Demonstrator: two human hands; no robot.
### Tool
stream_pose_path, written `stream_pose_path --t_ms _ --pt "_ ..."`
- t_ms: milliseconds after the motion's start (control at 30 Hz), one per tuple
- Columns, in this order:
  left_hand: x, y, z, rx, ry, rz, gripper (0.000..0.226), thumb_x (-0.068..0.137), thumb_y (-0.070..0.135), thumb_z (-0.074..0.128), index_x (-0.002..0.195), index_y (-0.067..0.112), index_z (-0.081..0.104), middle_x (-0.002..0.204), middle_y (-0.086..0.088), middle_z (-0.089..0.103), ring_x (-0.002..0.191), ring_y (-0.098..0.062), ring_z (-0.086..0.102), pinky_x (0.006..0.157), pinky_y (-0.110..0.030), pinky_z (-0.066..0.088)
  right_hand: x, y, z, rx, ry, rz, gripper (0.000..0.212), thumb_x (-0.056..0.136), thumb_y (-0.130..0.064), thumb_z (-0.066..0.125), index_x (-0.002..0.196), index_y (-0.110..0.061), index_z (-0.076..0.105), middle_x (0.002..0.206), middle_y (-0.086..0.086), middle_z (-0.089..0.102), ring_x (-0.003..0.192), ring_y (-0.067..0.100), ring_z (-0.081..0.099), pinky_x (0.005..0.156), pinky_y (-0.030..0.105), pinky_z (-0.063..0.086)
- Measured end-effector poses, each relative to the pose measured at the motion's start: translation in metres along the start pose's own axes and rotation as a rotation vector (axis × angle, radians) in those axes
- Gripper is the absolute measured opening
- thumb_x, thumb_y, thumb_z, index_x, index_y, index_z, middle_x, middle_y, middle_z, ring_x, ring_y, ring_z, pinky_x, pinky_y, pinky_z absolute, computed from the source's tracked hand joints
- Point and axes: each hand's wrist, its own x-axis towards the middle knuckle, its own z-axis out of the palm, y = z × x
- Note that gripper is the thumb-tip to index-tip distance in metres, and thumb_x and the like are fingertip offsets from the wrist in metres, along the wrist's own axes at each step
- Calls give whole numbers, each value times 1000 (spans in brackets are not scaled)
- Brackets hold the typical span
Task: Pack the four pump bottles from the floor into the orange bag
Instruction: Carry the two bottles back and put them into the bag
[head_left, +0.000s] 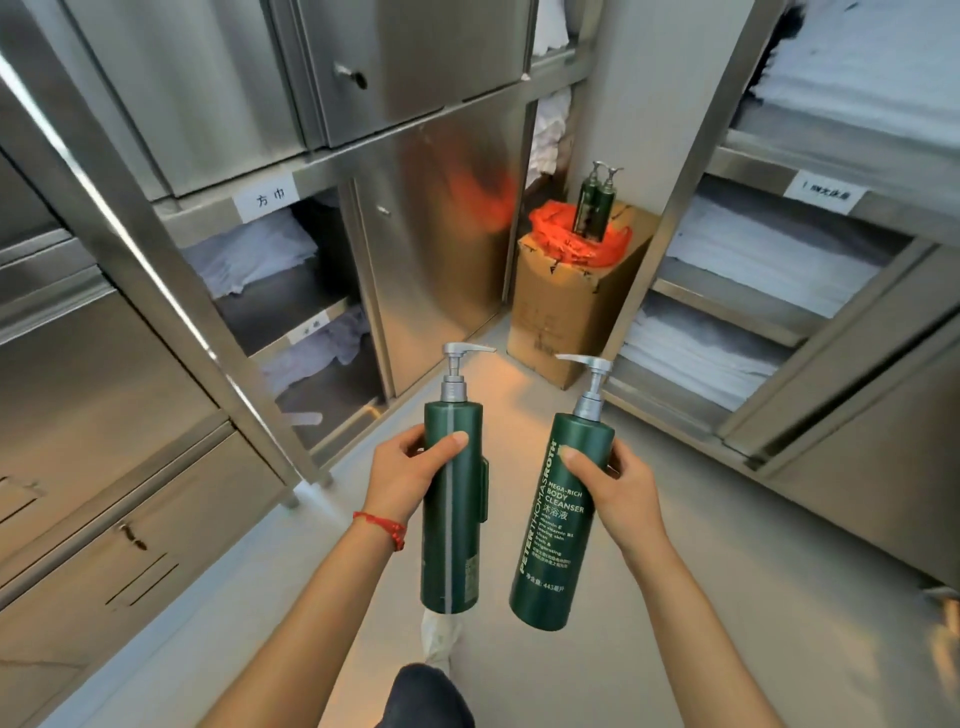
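My left hand (402, 470) grips a dark green pump bottle (451, 512) upright, its plain back toward me. My right hand (615, 480) holds a second green pump bottle (561, 525), tilted slightly, with its white "Body Cleanser" label facing me. Both have silver pump heads. Farther ahead, the orange bag (576, 236) lies crumpled and open on top of a cardboard box (566, 306). Two more green pump bottles (595, 205) stand upright in the bag, side by side.
Stainless steel cabinets (156, 389) line the left, with open shelves of folded white linen. A steel shelf unit (779, 291) with stacked white towels runs along the right. A narrow strip of pale floor (519, 415) leads to the box in the corner.
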Motion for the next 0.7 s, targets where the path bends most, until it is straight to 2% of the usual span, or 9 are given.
stream_pose_path --t_ms 233,367,533,700 --pt "147 40 12 19 -116 16 13 71 27 73 81 30 66 88 2 70 84 -18 65 69 -27 51 122 -28 33 -7 95 4 20 73 -21 74 90 -24 62 85 -3 69 66 -3 64 55 10 47" --pt "216 59 30 16 -159 17 13 69 25 75 79 27 67 83 4 70 76 -12 65 61 -19 51 181 -38 39 2 137 13 20 73 -21 74 88 -25 63 84 -3 69 67 0 64 55 12 48" --pt "295 74 64 30 -213 41 13 70 25 74 80 27 66 83 5 69 76 -10 64 58 -15 49 257 -45 35 -19 186 -8 19 73 -20 74 85 -28 62 81 -8 69 68 -1 64 55 11 48" --pt "375 83 105 48 -234 46 15 69 26 75 80 32 65 84 8 69 72 -3 65 54 -11 49 345 -48 21 -21 201 -19 21 74 -21 73 91 -22 62 84 -4 69 67 -2 63 55 10 47"
